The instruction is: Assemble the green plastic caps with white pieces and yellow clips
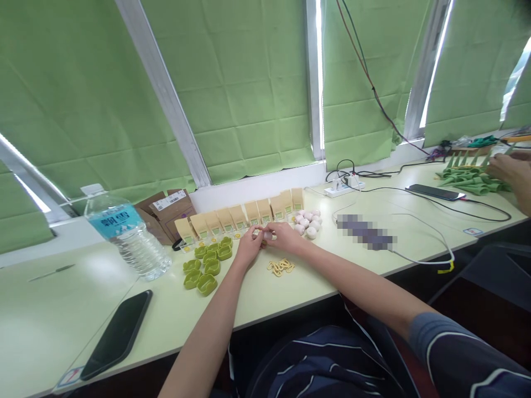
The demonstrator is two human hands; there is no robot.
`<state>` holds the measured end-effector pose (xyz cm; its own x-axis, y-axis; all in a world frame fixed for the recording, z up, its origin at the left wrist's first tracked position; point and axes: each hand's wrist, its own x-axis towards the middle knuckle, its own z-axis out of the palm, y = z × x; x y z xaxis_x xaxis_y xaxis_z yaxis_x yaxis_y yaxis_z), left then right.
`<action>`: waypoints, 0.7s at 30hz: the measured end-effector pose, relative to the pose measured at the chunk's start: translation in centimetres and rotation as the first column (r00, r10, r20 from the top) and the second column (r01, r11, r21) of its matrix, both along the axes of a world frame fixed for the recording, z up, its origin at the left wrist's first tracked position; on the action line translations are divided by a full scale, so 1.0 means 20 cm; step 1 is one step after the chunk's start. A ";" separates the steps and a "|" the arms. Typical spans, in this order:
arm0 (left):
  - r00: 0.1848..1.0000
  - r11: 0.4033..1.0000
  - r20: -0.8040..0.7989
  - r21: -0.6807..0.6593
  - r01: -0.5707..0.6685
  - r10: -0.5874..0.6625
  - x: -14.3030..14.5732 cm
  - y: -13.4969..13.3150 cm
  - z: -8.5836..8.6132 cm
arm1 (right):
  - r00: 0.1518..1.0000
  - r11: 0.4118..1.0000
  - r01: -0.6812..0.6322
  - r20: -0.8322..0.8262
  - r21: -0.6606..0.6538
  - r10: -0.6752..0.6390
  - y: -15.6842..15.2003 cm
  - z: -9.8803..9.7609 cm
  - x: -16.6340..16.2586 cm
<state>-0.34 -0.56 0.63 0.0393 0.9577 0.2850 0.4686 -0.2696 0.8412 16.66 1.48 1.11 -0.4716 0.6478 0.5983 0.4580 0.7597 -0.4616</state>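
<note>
My left hand point(249, 246) and my right hand point(282, 237) meet over the table, fingertips closed together around a small pale piece point(267, 235). The fingers partly cover it; it resembles the whitish-pink round pieces point(307, 222) heaped just right of my right hand. Left of my left hand stand several green shaped cups point(207, 284). A little pile of yellow curved pieces point(281, 267) lies in front of my hands. Behind them runs a row of tan paper packets point(226, 219) with green-and-white labels, partly hidden by my fingers.
At left are a large water bottle point(128, 232), an opened cardboard box point(168, 213) and a black phone point(118, 334). Rightward lie a power strip point(344, 189), cables and another phone point(435, 192). Another person's hand point(512, 171) is near green cone-shaped pieces point(468, 177).
</note>
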 end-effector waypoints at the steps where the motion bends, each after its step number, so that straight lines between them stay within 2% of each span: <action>1: 1.000 1.000 -0.015 0.003 -0.013 0.013 0.01 0.00 0.00 | 1.000 1.000 -0.003 0.004 0.009 0.003 0.00 0.00 0.00; 8: 0.983 0.995 -0.152 0.028 -0.100 0.103 0.04 -0.02 0.02 | 1.000 0.999 -0.002 0.028 0.047 0.001 0.00 0.00 -0.01; 21: 0.940 0.986 -0.300 0.061 -0.154 0.165 0.06 -0.03 0.05 | 0.997 0.998 0.032 0.069 0.051 -0.035 -0.02 0.03 -0.03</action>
<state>0.88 -1.24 1.69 -0.0229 0.9480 0.3175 0.7391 -0.1978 0.6439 16.04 1.01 1.74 -0.4917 0.6343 0.5966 0.5134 0.7646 -0.3897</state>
